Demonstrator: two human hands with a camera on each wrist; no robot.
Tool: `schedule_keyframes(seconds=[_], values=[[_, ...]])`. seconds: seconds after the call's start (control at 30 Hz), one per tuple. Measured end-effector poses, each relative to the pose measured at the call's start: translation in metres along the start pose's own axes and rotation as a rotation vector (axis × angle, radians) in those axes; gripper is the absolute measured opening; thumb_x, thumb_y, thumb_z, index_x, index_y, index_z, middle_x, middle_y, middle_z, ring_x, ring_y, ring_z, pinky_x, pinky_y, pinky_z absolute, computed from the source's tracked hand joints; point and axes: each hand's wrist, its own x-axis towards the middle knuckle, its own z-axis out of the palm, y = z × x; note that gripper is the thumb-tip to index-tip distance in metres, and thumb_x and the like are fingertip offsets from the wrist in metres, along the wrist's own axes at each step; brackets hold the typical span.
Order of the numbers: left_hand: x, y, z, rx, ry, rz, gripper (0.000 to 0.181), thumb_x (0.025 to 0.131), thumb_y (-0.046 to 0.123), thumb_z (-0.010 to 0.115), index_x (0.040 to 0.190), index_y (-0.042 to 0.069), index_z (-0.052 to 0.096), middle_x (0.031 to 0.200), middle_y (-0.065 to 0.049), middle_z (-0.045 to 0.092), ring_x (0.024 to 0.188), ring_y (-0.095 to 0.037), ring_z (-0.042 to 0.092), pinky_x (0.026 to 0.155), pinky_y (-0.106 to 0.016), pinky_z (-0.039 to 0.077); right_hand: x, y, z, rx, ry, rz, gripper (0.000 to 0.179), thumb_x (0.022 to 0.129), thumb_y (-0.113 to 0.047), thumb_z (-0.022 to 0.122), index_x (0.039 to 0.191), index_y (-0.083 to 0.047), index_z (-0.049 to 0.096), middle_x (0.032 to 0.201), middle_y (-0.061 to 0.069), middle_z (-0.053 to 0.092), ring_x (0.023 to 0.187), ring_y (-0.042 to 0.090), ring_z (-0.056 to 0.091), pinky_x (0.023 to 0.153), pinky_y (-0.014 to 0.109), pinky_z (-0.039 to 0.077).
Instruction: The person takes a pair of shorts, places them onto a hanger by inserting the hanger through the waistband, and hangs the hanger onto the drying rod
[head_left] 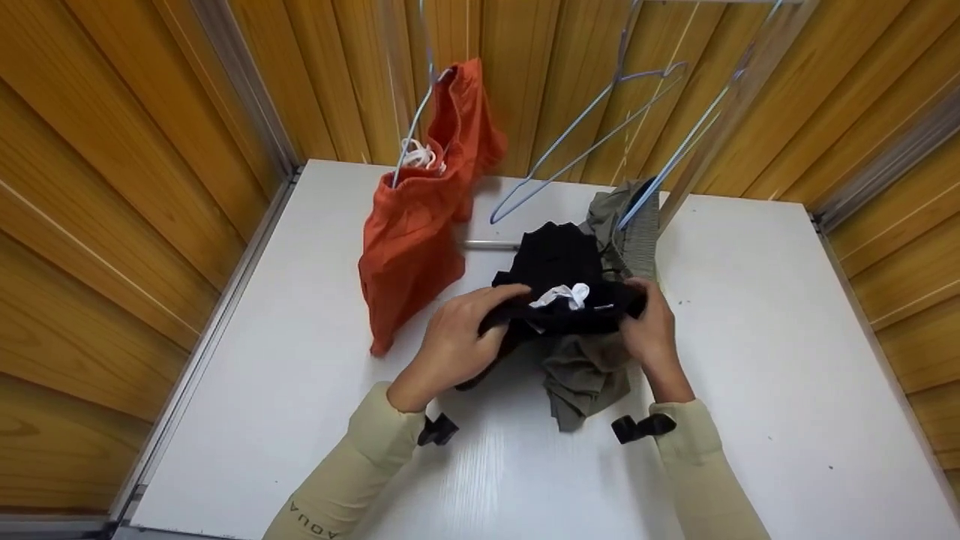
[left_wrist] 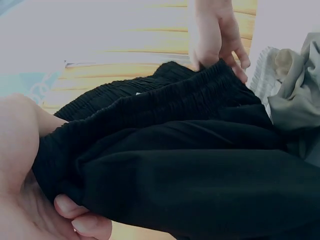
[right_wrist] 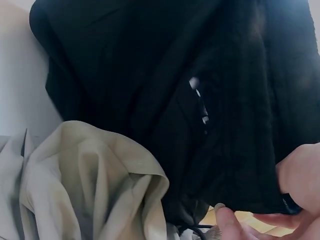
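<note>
A pair of black shorts (head_left: pixel 559 255) with a gathered elastic waistband (left_wrist: pixel 165 97) is held up above the table by both hands. My left hand (head_left: pixel 461 330) grips one side of the waistband, thumb on top and fingers curled beneath. At the other side my right hand (head_left: pixel 651 330) pinches the waistband. Between the hands the waist opening gapes, and a white drawstring (head_left: pixel 566 296) shows inside it. Olive-grey shorts (right_wrist: pixel 90 175) hang just behind and below the black ones, partly hidden by them.
Orange shorts (head_left: pixel 416 240) hang from a light blue hanger (head_left: pixel 415 124) on the left. Another blue hanger (head_left: pixel 559 150) hangs in the middle, and a third (head_left: pixel 679 154) carries the olive-grey shorts. A rack post (head_left: pixel 709 139) stands at the right over the white table (head_left: pixel 780 360).
</note>
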Motion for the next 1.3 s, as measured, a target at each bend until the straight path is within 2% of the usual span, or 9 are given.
schedule_keyframes(seconds=[0.2, 0.4, 0.57, 0.8, 0.9, 1.0, 1.1, 1.2, 1.3], values=[[-0.001, -0.005, -0.006, -0.018, 0.022, -0.050, 0.045, 0.089, 0.004, 0.056, 0.127, 0.026, 0.062, 0.127, 0.004, 0.065, 0.118, -0.015, 0.060, 0.099, -0.037, 0.048, -0.001, 0.001, -0.007, 0.040, 0.018, 0.001, 0.043, 0.093, -0.003, 0.055, 0.135, -0.001, 0.045, 0.133, 0.022, 0.050, 0.132, 0.037, 0.042, 0.113, 0.048, 0.028], [0.000, -0.009, -0.011, -0.066, 0.020, -0.092, 0.041, 0.090, 0.005, 0.055, 0.126, 0.023, 0.063, 0.128, 0.003, 0.065, 0.119, -0.015, 0.060, 0.101, -0.038, 0.047, -0.002, -0.001, -0.014, 0.047, 0.029, 0.003, 0.041, 0.091, 0.000, 0.057, 0.131, -0.004, 0.052, 0.133, 0.017, 0.053, 0.114, 0.032, 0.054, 0.098, 0.042, 0.039], [0.001, -0.012, -0.015, -0.082, 0.015, -0.127, 0.038, 0.092, 0.007, 0.055, 0.125, 0.022, 0.064, 0.127, 0.002, 0.065, 0.116, -0.018, 0.061, 0.099, -0.040, 0.048, -0.004, -0.005, -0.023, 0.030, 0.040, -0.011, 0.038, 0.092, -0.003, 0.059, 0.130, -0.007, 0.055, 0.133, 0.014, 0.054, 0.110, 0.032, 0.058, 0.091, 0.038, 0.042], [0.001, -0.017, -0.019, -0.105, 0.029, -0.173, 0.036, 0.091, 0.007, 0.055, 0.122, 0.023, 0.066, 0.122, 0.005, 0.067, 0.111, -0.014, 0.062, 0.098, -0.038, 0.048, -0.008, -0.006, -0.031, 0.081, 0.025, -0.144, 0.049, 0.090, 0.009, 0.054, 0.133, -0.014, 0.054, 0.137, 0.006, 0.052, 0.117, 0.022, 0.055, 0.078, 0.010, 0.045], [0.002, -0.019, -0.019, -0.117, 0.033, -0.188, 0.034, 0.092, 0.007, 0.055, 0.120, 0.021, 0.067, 0.119, 0.004, 0.068, 0.109, -0.014, 0.062, 0.097, -0.038, 0.049, -0.012, -0.010, -0.035, 0.159, 0.002, -0.190, 0.054, 0.087, 0.016, 0.046, 0.132, -0.012, 0.056, 0.135, 0.008, 0.054, 0.120, 0.018, 0.052, 0.084, 0.008, 0.043], [0.004, -0.021, -0.019, -0.129, 0.024, -0.202, 0.031, 0.092, 0.007, 0.055, 0.119, 0.018, 0.067, 0.117, 0.002, 0.069, 0.105, -0.016, 0.062, 0.095, -0.039, 0.049, -0.017, -0.017, -0.038, 0.219, -0.003, -0.207, 0.054, 0.084, 0.021, 0.039, 0.127, -0.006, 0.059, 0.128, 0.010, 0.058, 0.115, 0.016, 0.055, 0.089, 0.010, 0.043], [0.007, -0.023, -0.018, -0.147, 0.000, -0.219, 0.029, 0.092, 0.008, 0.055, 0.116, 0.017, 0.068, 0.114, 0.002, 0.069, 0.104, -0.016, 0.062, 0.095, -0.039, 0.048, -0.019, -0.020, -0.041, 0.230, 0.021, -0.191, 0.051, 0.084, 0.020, 0.035, 0.120, -0.003, 0.063, 0.119, 0.011, 0.063, 0.103, 0.010, 0.060, 0.088, 0.012, 0.043], [0.010, -0.026, -0.018, -0.167, -0.015, -0.227, 0.026, 0.093, 0.010, 0.054, 0.113, 0.017, 0.070, 0.112, 0.002, 0.070, 0.104, -0.016, 0.062, 0.095, -0.039, 0.048, -0.017, -0.015, -0.042, 0.216, 0.058, -0.184, 0.050, 0.081, 0.018, 0.035, 0.108, -0.005, 0.069, 0.108, 0.009, 0.067, 0.094, 0.002, 0.061, 0.085, 0.013, 0.043], [0.012, -0.029, -0.018, -0.166, -0.009, -0.228, 0.023, 0.093, 0.013, 0.054, 0.108, 0.017, 0.071, 0.108, 0.002, 0.071, 0.102, -0.016, 0.063, 0.093, -0.037, 0.048, -0.019, -0.017, -0.044, 0.222, 0.086, -0.202, 0.040, 0.081, 0.016, 0.040, 0.097, -0.002, 0.073, 0.097, 0.007, 0.070, 0.092, 0.002, 0.061, 0.085, 0.014, 0.043]])
